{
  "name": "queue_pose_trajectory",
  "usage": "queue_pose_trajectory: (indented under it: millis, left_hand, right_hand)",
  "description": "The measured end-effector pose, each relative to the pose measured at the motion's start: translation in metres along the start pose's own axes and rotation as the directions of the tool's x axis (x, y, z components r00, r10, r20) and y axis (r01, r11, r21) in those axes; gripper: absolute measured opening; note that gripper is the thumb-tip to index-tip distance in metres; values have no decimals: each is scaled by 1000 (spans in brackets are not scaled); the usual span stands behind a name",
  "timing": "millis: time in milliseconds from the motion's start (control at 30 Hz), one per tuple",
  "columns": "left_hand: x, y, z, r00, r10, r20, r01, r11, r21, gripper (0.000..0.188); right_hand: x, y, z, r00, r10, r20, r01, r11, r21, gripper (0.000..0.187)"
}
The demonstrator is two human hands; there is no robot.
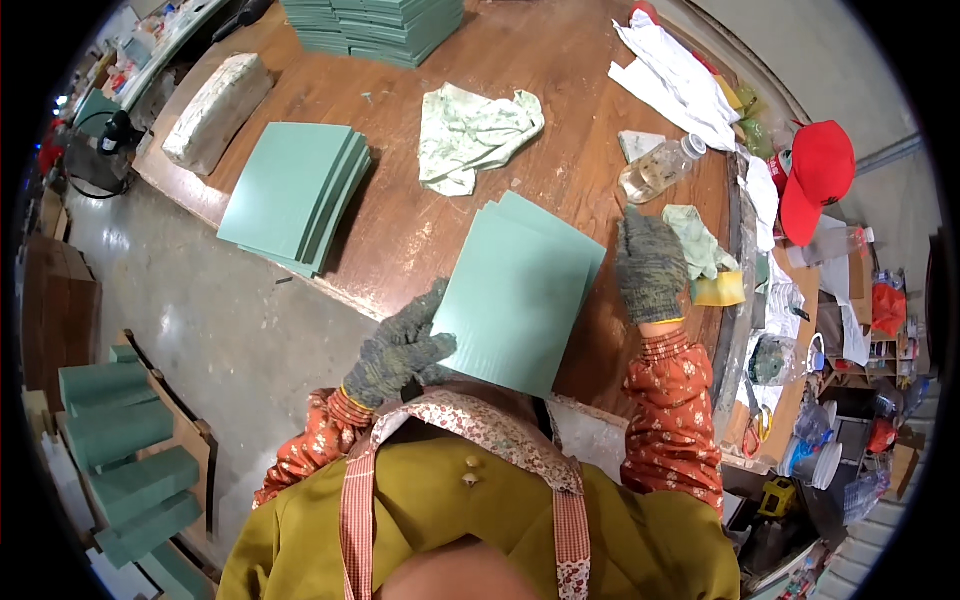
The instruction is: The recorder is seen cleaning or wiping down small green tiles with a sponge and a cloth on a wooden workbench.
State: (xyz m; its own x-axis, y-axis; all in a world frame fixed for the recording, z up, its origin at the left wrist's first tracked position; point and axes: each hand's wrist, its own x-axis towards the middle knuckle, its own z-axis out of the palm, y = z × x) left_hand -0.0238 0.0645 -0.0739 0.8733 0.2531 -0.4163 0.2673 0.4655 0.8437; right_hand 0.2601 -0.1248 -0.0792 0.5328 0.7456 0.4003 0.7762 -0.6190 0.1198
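Grip first: your left hand (395, 345), in a grey knitted glove, is clasping the left edge of some flat, pale-green rectangular panels (515, 300), its fingers bending round the rim. At least two panels are showing there, slightly fanned, right at the near side of the brown wooden tabletop (390, 230). Your right hand (652, 262), in a matching glove, is sitting just off the panels' right side, apart from them; its fingers are pointing away from you, close together, and whether they are pinching anything I cannot tell. A clear plastic bottle with a white cap (660, 170) is sitting just past the fingertips, and a crumpled pale-green rag (695, 240) is lying beside that hand. Further out, a stained, rumpled white cloth (475, 135) is lying beyond the panels.

On progress, you're looking partway along: the panels at your left hand are seemingly the batch in work, lying apart from a low, unevenly stepped green pile (290, 195) to the left. A taller green stack (375, 30) is standing at the far side; whether it's finished or waiting, nothing is telling us.
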Motion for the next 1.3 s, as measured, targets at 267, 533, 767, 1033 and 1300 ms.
queue_pose_trajectory:
  millis: [267,533,767,1033,1300]
  left_hand:
    - [15,25,-13,955,190,-228,-118,948,296,44]
    - [69,73,-42,999,-11,-35,20,963,268,42]
    - [99,78,-16,999,-10,46,-10,903,430,35]
    - [98,75,-10,995,-17,103,-25,921,388,35]
    - [92,63,-10,990,138,-42,-109,908,404,35]
  right_hand:
    - [-38,11,-12,973,229,-33,-216,950,224,21]
    - [-114,18,-28,985,145,90,-166,936,311,30]
    - [-61,-50,-76,982,-174,77,129,908,400,44]
    - [3,-33,-16,982,-174,-70,185,961,205,12]
    - [-79,39,-2,983,-81,165,58,989,139,28]
